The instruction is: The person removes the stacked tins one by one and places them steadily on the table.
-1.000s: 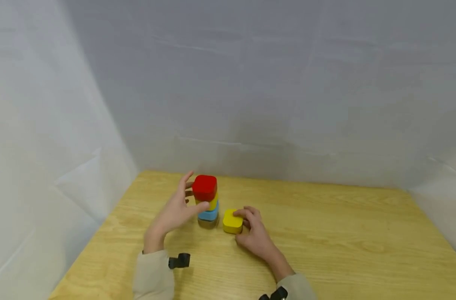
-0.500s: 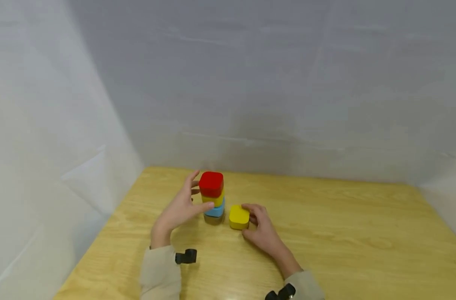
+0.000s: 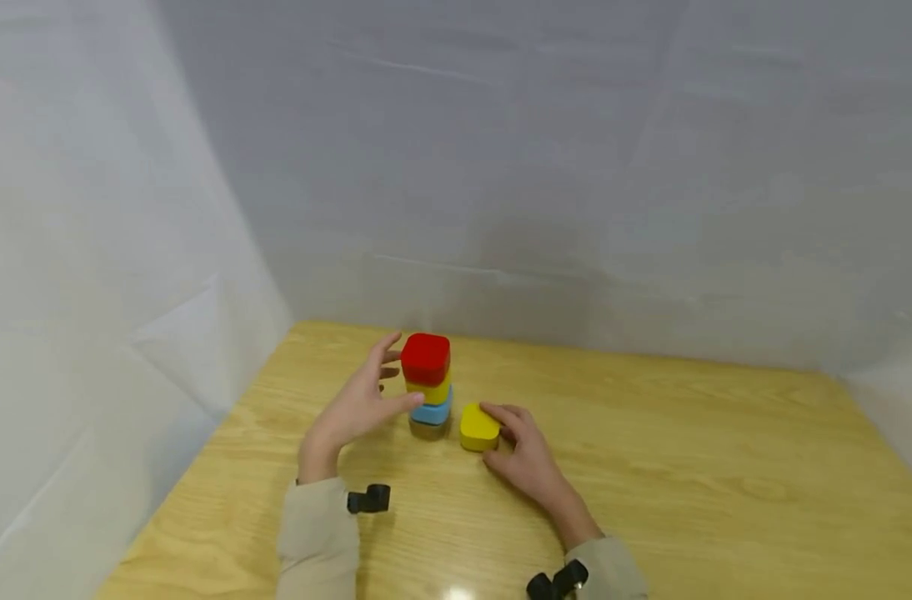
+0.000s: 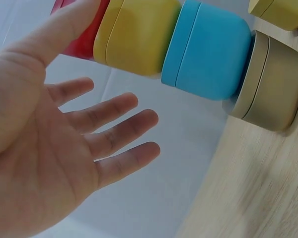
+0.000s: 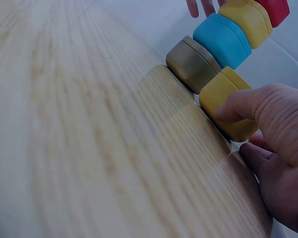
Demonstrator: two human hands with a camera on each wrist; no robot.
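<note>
Left of the stack, the left hand (image 3: 358, 407) stands open, palm toward the blocks, fingers straight and spread. The head view puts its thumb tip at the stack's side, about level with the blue block (image 3: 431, 412); contact cannot be judged there. The left wrist view shows what the head view hides: the palm and four fingers are clear of the stack, and only the thumb (image 4: 59, 34) lies along the upper blocks, against the red one. Nothing is held in this grip.

Stack (image 3: 428, 385), four high: tan block (image 4: 270, 89) on the bench, blue block above it, yellow block (image 4: 134, 34) next, red block (image 3: 426, 358) on top. The right wrist view shows the blocks slightly offset from one another, not square.

Right of the stack, just beside its base, a loose yellow block (image 3: 479, 427) sits on the bench. The right hand (image 3: 527, 460) rests behind it, fingers curled over its top and near side. The right wrist view shows one finger (image 5: 238, 106) bent across the block's top edge, with the block close to the tan one; whether the two touch cannot be told.

Bench (image 3: 689, 467): pale wood with visible grain. White sheeting (image 3: 501, 167) hangs behind and at both sides. Beige sleeves (image 3: 309, 542) cover both forearms, each with a small black wrist mount (image 3: 368, 499).
</note>
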